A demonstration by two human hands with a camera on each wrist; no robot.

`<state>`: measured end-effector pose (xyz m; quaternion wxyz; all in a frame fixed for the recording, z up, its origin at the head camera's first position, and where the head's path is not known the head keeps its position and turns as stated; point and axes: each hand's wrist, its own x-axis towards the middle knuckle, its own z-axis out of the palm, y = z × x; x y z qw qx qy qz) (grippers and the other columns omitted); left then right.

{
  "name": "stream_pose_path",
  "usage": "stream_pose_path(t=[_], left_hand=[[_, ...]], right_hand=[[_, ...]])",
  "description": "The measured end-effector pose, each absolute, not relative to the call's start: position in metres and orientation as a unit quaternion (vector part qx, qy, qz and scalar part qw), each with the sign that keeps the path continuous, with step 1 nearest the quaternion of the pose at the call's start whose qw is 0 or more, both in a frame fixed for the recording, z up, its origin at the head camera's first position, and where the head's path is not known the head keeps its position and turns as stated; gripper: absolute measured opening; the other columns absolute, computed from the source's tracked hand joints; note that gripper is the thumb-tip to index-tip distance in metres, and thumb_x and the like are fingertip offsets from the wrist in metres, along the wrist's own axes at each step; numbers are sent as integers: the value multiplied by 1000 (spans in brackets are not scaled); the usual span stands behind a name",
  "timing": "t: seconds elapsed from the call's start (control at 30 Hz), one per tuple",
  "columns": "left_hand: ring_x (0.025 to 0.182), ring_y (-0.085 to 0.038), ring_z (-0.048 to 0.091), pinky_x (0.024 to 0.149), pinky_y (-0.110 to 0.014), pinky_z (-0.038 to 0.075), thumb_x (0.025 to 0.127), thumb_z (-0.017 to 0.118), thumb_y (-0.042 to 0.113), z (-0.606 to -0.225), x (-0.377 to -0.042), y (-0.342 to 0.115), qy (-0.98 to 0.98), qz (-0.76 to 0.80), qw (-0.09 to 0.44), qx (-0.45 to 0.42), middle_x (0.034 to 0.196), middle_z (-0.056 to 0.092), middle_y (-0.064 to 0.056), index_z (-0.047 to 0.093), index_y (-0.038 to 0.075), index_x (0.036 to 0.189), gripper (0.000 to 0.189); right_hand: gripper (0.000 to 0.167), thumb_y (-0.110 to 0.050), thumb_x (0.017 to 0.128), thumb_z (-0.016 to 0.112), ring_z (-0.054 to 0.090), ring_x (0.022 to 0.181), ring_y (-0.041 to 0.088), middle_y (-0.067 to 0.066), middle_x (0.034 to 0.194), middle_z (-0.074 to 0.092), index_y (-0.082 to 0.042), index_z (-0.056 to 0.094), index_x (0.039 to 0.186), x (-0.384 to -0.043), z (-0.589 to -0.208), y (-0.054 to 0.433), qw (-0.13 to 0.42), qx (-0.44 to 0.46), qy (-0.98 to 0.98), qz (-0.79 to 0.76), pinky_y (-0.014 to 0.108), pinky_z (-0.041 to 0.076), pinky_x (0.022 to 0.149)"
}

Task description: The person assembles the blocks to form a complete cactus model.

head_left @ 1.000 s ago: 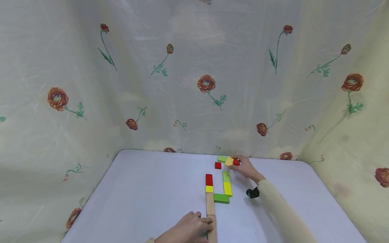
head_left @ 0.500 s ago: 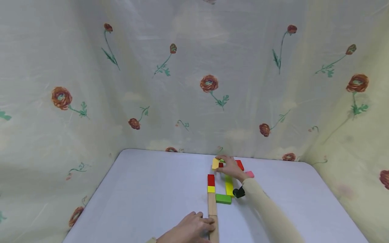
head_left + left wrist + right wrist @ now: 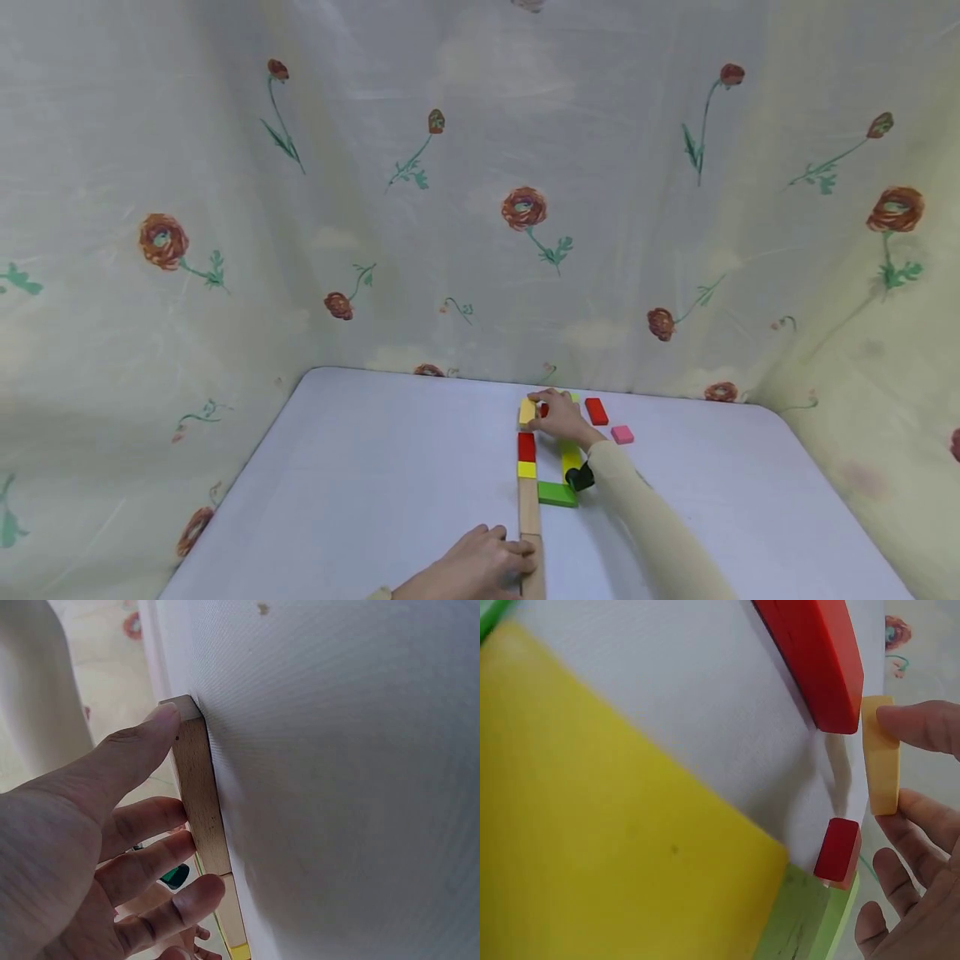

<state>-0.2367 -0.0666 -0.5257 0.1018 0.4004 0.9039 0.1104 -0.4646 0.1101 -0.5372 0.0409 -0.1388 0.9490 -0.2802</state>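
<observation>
In the head view my right hand (image 3: 561,417) pinches a pale yellow block (image 3: 527,412) between thumb and fingers, just beyond the far end of a red block (image 3: 527,447). The right wrist view shows this pale yellow block (image 3: 883,761) near the red block's end, its shadow on the table. My left hand (image 3: 480,567) holds the nearest plain wooden block (image 3: 201,802), thumb on its near end and fingertips along its side. From there the row runs away through another wooden block (image 3: 528,506), a small yellow block (image 3: 527,470) and the red block.
Right of the row lie a green block (image 3: 557,494) and a long yellow block (image 3: 572,460), partly covered by the right wrist. A small red block (image 3: 840,851) sits by a light green one (image 3: 802,907). Farther right are a red block (image 3: 596,411) and a pink block (image 3: 622,434).
My right hand has carried the pale yellow block leftward, then toward the far end of the row. The red and pink blocks at right came into view. My left hand stays in place.
</observation>
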Motion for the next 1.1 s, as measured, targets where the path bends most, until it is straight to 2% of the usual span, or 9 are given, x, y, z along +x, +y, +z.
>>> stream_pose_path(t=[0.23,0.47,0.63,1.1], left_hand=[[77,1,47,63,-18,38,78,66,46,-525,-235,-65,903,118,108,400,121,57,16,61,30,119,45],[75,1,46,63,-18,38,78,66,46,-527,-236,-65,901,123,105,402,121,57,16,61,30,120,45],[76,1,46,63,-18,38,78,66,47,-527,-236,-66,901,126,109,400,121,57,16,61,30,120,45],[78,0,48,63,-19,39,77,65,50,-525,-237,-66,906,116,106,393,121,57,17,60,32,120,47]], right_hand=[[59,-27,75,74,39,97,22,6,113,53,-17,54,129,-464,-541,111,55,-136,952,-270,36,39,76],[59,-27,75,73,39,105,25,8,127,50,-18,53,130,-464,-543,116,59,-140,956,-250,41,42,80],[58,-31,77,71,38,109,26,7,130,48,-18,52,131,-462,-542,115,60,-141,959,-239,42,42,81],[52,-30,77,70,38,103,22,4,120,55,-20,57,126,-462,-541,110,59,-152,955,-249,37,36,79]])
